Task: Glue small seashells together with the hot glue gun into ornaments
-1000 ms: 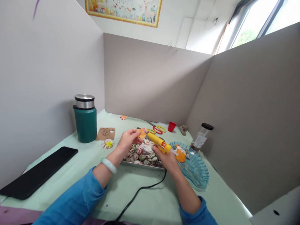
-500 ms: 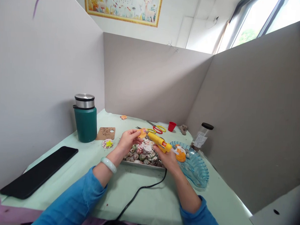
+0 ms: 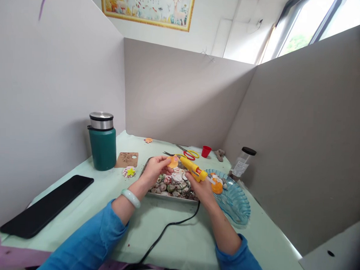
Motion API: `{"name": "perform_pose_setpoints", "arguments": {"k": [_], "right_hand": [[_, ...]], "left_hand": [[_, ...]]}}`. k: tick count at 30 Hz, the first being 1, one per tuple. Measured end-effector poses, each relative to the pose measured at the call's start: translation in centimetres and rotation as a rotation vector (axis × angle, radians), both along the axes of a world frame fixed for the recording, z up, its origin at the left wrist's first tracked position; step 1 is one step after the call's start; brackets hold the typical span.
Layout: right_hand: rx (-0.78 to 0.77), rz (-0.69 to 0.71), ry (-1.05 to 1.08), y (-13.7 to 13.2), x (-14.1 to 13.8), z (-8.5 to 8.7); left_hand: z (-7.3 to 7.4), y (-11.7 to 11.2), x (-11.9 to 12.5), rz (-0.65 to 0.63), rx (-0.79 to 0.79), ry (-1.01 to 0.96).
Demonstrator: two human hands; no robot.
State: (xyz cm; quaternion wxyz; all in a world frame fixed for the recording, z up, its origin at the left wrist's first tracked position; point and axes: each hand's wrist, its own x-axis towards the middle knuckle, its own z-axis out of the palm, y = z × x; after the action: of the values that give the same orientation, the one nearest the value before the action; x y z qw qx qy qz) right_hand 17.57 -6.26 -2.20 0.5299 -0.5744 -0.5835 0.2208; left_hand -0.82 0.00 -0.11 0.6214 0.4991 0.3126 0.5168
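Note:
Between the thumb and fingers of my left hand (image 3: 155, 168) is an orange shell (image 3: 173, 162), held up over a metal tray (image 3: 168, 197) full of small seashells (image 3: 174, 187). My right hand (image 3: 202, 189) is wrapped round a yellow glue gun (image 3: 193, 168), its nozzle pointing left and close to the shell's right edge. I cannot tell whether the tip touches it. A clear glue stick (image 3: 210, 180) sticks out of the gun's back end, and a black cord (image 3: 171, 224) runs from below my right hand toward the table's front.
A blue scalloped plate (image 3: 239, 208) bearing orange and white shells sits at the right, near a black-lidded jar (image 3: 242, 162). Scissors (image 3: 188, 154) and a red cup (image 3: 206, 151) lie behind the tray. At left are a green flask (image 3: 102, 146), a brown card (image 3: 127, 160) and a black slab (image 3: 49, 206).
My left hand has shifted the orange shell slightly right and down. The glue gun has moved a little to the right, and its nozzle is now nearer the shell's edge.

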Motion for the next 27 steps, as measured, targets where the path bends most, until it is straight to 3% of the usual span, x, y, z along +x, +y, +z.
{"name": "perform_pose_setpoints", "arguments": {"k": [22, 27], "right_hand": [[0.08, 0.112, 0.048, 0.45, -0.11, -0.67], [0.059, 0.072, 0.058, 0.39, -0.1, -0.64]], "left_hand": [[0.11, -0.45, 0.37, 0.029, 0.057, 0.067], [0.21, -0.74, 0.52, 0.018, 0.061, 0.093]]}}
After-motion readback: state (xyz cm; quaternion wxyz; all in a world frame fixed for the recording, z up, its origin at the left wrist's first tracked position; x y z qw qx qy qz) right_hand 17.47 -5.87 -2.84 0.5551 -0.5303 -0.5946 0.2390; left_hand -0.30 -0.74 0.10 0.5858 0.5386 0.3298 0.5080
